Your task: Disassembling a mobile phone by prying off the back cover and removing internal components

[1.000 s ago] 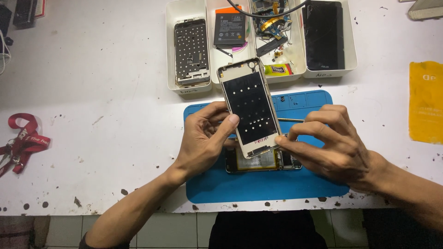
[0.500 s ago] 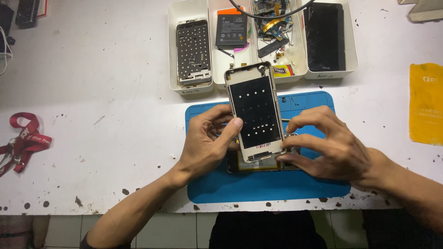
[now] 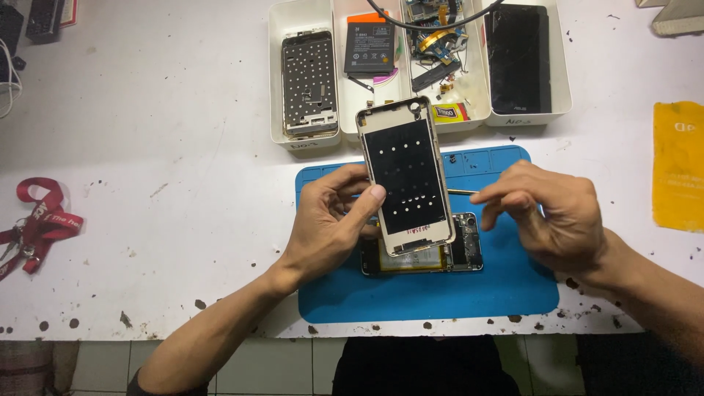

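My left hand (image 3: 330, 224) grips a phone back cover (image 3: 405, 176) by its left edge, inner side up: a pale frame around a black panel with small white dots. It is lifted above the opened phone body (image 3: 462, 253), which lies on the blue repair mat (image 3: 433, 293) with its battery and circuit board exposed. My right hand (image 3: 550, 213) hovers to the right of the cover, fingers pinched on a thin metal tool (image 3: 460, 192) whose tip points left toward the cover.
White trays (image 3: 304, 143) at the back hold a metal phone mid-frame (image 3: 308, 84), a battery (image 3: 370, 44), loose small parts and a black phone (image 3: 519, 59). A red lanyard (image 3: 37, 227) lies at the left, a yellow packet (image 3: 678, 165) at the right.
My left hand has lifted the back cover off the phone body and tilted it up. My right hand let go of its lower edge and drew away to the right with the thin tool.
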